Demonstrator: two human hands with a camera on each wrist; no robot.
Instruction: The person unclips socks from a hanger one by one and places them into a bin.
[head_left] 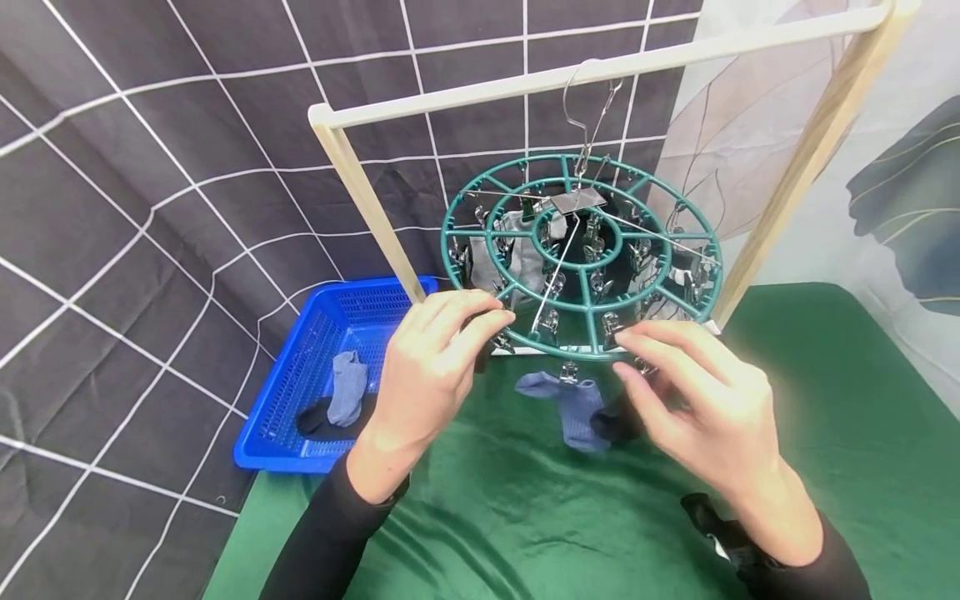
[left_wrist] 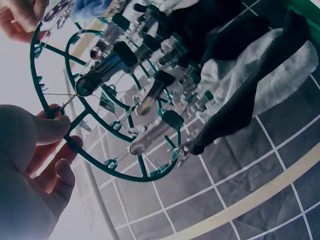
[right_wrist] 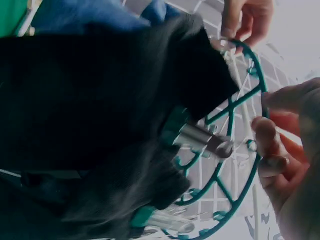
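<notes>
A round green clip hanger [head_left: 570, 307] hangs tilted by its metal hook, its rings carrying many metal clips. At the near left of the rim, my left hand [head_left: 427, 358] pinches it between thumb and fingers. My right hand [head_left: 705, 400] holds the near right of the rim, thumb and fingertips on either side of it in the right wrist view. A blue sock [head_left: 581, 412] dangles from a clip at the front edge, beside a black sock [head_left: 617, 419] partly hidden by my right hand. Black and grey-white socks [left_wrist: 280, 75] hang from other clips.
The hook rests on a rack's white crossbar [head_left: 465, 96] between wooden posts [head_left: 375, 208]. A blue basket [head_left: 258, 433] on the left holds a blue sock [head_left: 347, 387] and black cloth. Black fabric [head_left: 705, 512] lies on the green tablecloth [head_left: 480, 533] near my right wrist.
</notes>
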